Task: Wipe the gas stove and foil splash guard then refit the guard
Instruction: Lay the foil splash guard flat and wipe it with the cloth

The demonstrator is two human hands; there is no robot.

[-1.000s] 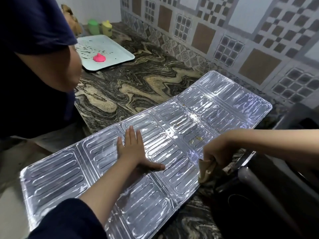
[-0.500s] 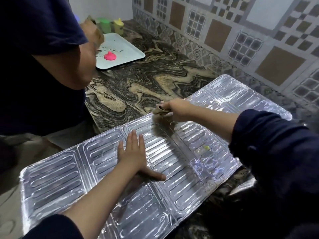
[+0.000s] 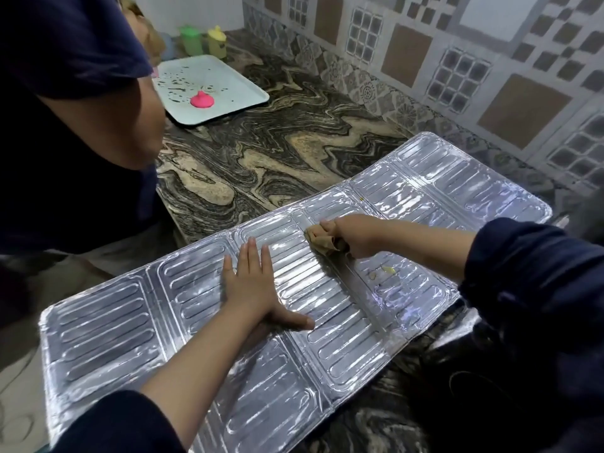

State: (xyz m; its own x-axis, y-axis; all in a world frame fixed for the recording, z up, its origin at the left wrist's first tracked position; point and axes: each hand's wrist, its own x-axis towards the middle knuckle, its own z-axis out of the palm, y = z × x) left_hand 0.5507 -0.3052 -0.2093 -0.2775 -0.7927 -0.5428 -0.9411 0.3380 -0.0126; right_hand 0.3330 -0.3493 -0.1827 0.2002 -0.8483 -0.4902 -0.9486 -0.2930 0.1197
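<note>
The ribbed foil splash guard [image 3: 108, 325] lies flat across the marble counter, its left end hanging past the counter edge. My left hand [image 3: 253, 289] presses flat on its middle panel, fingers straight and thumb spread. My right hand [image 3: 356, 235] grips a crumpled tan cloth [image 3: 318, 240] and holds it against the foil near the guard's far edge. A small yellowish crumb [image 3: 388, 270] sits on the foil just below my right wrist. The dark gas stove [image 3: 474, 387] shows only partly at the lower right, under my right sleeve.
Another person in a dark top [image 3: 65, 125] leans in at the left over the counter edge. A white tray [image 3: 235, 89] with a pink blob [image 3: 202, 100] lies at the back. Green [image 3: 191, 39] and yellow [image 3: 217, 40] containers stand behind it. The tiled wall [image 3: 457, 60] borders the counter.
My right hand with the cloth swept from the guard's near edge by the stove to its far edge, then drew back slightly toward the middle. My left hand stayed pressed on the foil.
</note>
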